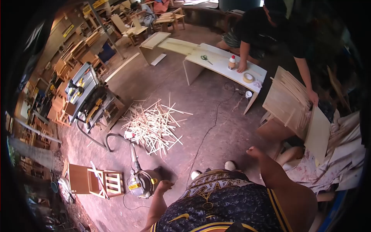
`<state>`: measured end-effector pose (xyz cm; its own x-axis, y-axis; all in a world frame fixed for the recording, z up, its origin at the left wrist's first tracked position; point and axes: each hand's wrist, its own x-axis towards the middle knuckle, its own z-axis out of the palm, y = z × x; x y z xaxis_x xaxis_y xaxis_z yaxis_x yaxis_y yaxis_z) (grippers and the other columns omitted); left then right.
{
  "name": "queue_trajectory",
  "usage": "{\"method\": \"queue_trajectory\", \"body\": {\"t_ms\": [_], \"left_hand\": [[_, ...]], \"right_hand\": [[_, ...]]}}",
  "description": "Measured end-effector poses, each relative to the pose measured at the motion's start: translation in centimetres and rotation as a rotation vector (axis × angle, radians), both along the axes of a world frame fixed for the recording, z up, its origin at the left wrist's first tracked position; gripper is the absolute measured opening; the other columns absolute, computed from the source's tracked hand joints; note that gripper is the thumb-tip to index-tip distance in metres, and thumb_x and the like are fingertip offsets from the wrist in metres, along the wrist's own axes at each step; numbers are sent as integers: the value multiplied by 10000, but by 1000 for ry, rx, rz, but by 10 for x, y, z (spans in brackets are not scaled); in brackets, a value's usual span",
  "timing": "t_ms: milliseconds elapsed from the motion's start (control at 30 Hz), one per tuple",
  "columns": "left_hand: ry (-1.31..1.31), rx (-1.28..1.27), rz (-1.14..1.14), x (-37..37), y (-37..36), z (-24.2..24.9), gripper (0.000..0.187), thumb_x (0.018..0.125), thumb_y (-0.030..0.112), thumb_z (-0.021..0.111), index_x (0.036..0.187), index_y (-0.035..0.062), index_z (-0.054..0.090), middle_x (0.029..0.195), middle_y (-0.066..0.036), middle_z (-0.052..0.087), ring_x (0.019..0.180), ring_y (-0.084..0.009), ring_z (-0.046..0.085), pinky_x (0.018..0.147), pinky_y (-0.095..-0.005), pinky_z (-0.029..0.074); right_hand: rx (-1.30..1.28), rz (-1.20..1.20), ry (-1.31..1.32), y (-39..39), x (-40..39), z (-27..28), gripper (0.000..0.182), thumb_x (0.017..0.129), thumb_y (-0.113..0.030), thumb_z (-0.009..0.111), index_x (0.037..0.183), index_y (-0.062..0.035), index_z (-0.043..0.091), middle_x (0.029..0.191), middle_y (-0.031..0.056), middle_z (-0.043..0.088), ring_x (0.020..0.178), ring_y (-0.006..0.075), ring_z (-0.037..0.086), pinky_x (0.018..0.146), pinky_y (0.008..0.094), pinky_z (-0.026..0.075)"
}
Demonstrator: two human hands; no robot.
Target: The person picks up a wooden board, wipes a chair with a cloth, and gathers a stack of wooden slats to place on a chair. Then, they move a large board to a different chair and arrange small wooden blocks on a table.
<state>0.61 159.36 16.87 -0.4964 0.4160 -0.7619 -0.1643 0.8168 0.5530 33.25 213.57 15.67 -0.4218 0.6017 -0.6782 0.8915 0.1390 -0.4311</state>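
Note:
My left hand (165, 186) hangs low beside the vacuum cleaner (143, 183), its fingers curled in and nothing seen in them. Out to the right, my right hand (254, 152) is held over the bare floor, loosely closed, with no object showing. A large heap of thin wooden strips (154, 125) lies on the floor ahead. The vacuum's hose (112, 140) runs from it toward the table saw (83, 91). Both hands are apart from everything around them.
A co-worker (262, 34) leans over a long white panel table (216, 58) with scissors (206, 59), a glue bottle (232, 62) and a tape roll (248, 78). Wooden boards (288, 98) are stacked at right. A small wooden cabinet (79, 179) stands left. A cord (218, 108) crosses the floor.

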Motion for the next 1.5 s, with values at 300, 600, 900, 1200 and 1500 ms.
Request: {"method": "queue_trajectory", "body": {"t_ms": [300,600,900,1200,1500], "left_hand": [[-122,-13,133,15,-30,-23,360,819,354,655,774,-4,651,634,-64,612,569,-133,569,545,-292,456],[-47,-40,0,-42,37,-58,239,797,269,603,832,36,642,707,-77,642,546,-162,561,541,-323,462],[259,-15,-262,-41,213,-23,336,775,375,636,852,48,651,715,-105,657,636,-214,621,629,-359,492],[474,231,-539,-1,380,29,274,839,301,542,880,54,653,904,-183,622,849,-321,594,771,-418,468],[-130,-84,-175,-30,297,-57,316,840,357,620,889,50,671,732,-57,670,627,-157,614,543,-306,485]], "right_hand": [[75,15,121,-8,-30,19,497,797,-354,664,1132,3,572,1069,159,630,1002,253,596,870,351,455],[29,47,73,32,42,-29,543,787,-387,670,1133,16,558,1052,148,629,958,257,599,823,359,472],[459,1000,71,170,144,-222,141,843,-204,544,824,-98,635,776,80,627,724,209,600,667,372,484],[586,882,304,278,130,-228,430,825,-391,571,1143,-101,562,1071,102,608,967,249,570,891,403,430],[80,39,122,267,23,-35,451,802,-444,601,1021,-51,625,1031,147,637,950,270,604,832,390,461]]}}
